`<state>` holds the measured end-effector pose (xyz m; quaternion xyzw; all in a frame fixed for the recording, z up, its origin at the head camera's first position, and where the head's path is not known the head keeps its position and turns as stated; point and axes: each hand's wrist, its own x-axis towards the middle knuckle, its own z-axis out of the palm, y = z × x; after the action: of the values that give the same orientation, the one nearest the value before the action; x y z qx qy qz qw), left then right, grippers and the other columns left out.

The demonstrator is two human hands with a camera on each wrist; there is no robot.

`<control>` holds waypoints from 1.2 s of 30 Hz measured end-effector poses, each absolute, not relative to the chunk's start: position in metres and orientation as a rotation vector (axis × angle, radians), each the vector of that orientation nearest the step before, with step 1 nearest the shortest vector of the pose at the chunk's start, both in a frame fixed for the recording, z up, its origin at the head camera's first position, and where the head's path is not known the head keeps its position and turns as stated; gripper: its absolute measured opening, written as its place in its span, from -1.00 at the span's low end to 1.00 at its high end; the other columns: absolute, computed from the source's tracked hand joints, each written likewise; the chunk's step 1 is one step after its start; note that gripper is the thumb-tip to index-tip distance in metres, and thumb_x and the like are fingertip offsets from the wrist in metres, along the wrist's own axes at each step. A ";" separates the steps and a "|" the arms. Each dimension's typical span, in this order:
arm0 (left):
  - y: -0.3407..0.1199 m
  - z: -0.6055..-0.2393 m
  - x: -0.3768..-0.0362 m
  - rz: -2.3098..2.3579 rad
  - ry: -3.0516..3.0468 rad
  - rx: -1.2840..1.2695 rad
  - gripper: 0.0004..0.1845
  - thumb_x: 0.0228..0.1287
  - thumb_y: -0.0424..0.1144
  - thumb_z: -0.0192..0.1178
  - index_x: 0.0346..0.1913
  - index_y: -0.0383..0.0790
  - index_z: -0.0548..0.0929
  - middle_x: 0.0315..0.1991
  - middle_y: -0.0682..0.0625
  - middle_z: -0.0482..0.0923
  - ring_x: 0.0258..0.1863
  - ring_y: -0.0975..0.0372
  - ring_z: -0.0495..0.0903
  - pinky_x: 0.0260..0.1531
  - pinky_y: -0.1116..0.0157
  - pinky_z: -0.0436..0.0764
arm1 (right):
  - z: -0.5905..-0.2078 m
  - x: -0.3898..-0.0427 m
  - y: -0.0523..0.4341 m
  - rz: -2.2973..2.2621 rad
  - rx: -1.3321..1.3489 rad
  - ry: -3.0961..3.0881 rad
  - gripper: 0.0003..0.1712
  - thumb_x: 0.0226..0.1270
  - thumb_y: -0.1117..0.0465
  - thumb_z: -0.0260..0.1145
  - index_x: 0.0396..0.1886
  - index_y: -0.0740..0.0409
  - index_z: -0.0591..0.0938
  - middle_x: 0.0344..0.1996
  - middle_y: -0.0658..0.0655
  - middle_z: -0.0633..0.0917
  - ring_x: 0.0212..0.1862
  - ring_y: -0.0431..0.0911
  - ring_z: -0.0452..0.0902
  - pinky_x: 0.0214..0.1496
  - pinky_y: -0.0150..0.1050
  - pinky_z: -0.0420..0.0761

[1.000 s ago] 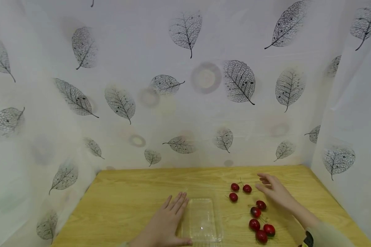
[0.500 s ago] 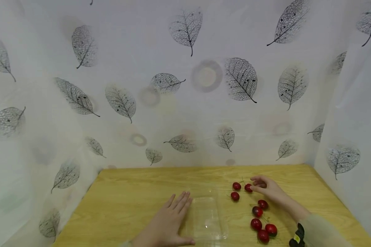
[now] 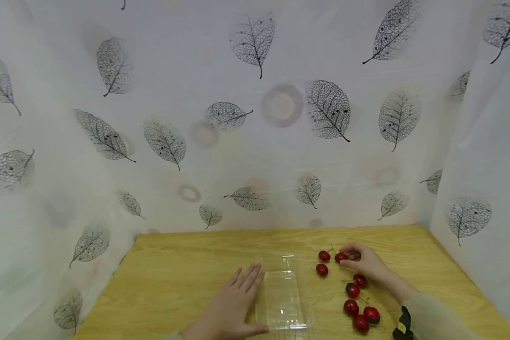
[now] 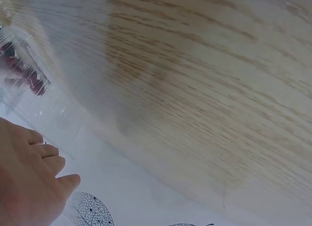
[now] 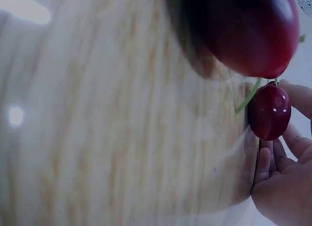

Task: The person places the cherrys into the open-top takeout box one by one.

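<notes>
Cherries and clear tray on a pale wood table (image 3: 187, 264), both hands down.

Right hand (image 3: 365, 264) pinches one cherry (image 3: 341, 257) at the far end of the scatter, fingertips curled round it; the wrist view shows the glossy red fruit (image 5: 269, 113) with a thin green stem between the fingers (image 5: 292, 96). Left hand (image 3: 231, 307) lies flat with fingers straight, its edge touching the left wall of the clear plastic tray (image 3: 285, 300). From the pinched cherry the tray lies at about 8 o'clock, near, its long axis running 12 to 6; left hand is the nearer to it. Six other cherries (image 3: 352, 308) lie loose at the tray's 3 o'clock side, smooth, round, dark red. Tray is thin, transparent, rectangular with ribbed rim.
</notes>
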<state>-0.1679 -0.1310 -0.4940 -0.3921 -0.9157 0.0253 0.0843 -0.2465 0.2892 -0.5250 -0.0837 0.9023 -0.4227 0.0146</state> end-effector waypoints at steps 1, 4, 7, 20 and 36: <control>-0.131 -0.494 -0.168 0.066 -2.732 -1.170 0.22 0.31 0.65 -0.03 0.67 -0.30 0.18 0.71 -0.22 0.09 0.69 -0.03 0.18 0.62 -0.05 0.31 | -0.526 -0.247 0.289 -1.305 -0.252 2.818 -0.57 0.37 0.20 0.52 0.12 0.34 0.69 -0.10 0.18 0.76 -0.10 -0.13 0.61 -0.13 -0.40 0.65; -0.132 -0.496 -0.168 0.063 -2.719 -1.171 0.25 0.27 0.67 -0.02 0.67 -0.30 0.17 0.72 -0.21 0.06 0.69 -0.03 0.18 0.60 -0.06 0.34 | -0.526 -0.247 0.288 -1.291 -0.229 2.831 -0.59 0.37 0.21 0.51 0.10 0.33 0.69 -0.12 0.17 0.76 -0.10 -0.11 0.62 -0.15 -0.39 0.63; -0.132 -0.497 -0.168 0.076 -2.713 -1.171 0.30 0.23 0.71 -0.03 0.68 -0.30 0.15 0.73 -0.20 0.02 0.70 -0.03 0.17 0.60 -0.05 0.34 | -0.524 -0.246 0.288 -1.290 -0.207 2.834 -0.60 0.36 0.21 0.51 0.09 0.34 0.70 -0.14 0.16 0.76 -0.11 -0.09 0.62 -0.16 -0.38 0.62; -0.132 -0.495 -0.168 0.095 -2.733 -1.177 0.29 0.24 0.71 -0.06 0.67 -0.32 0.16 0.71 -0.22 0.09 0.69 -0.03 0.18 0.61 -0.03 0.36 | -0.522 -0.244 0.286 -1.344 -0.175 2.804 -0.60 0.37 0.23 0.51 0.09 0.37 0.69 -0.13 0.20 0.77 -0.11 -0.12 0.63 -0.15 -0.40 0.64; -0.132 -0.498 -0.170 0.138 -2.683 -1.179 0.27 0.24 0.72 -0.08 0.67 -0.28 0.19 0.71 -0.22 0.12 0.68 -0.01 0.21 0.61 -0.01 0.36 | -0.505 -0.239 0.286 -1.397 -0.226 2.713 -0.55 0.47 0.21 0.43 0.20 0.40 0.65 0.03 0.30 0.77 -0.02 -0.08 0.66 -0.06 -0.39 0.67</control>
<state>-0.1699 -0.1324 -0.4984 -0.3998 -0.9095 0.0467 0.1036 -0.2393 0.2860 -0.5052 -0.0737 0.8858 -0.4563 0.0410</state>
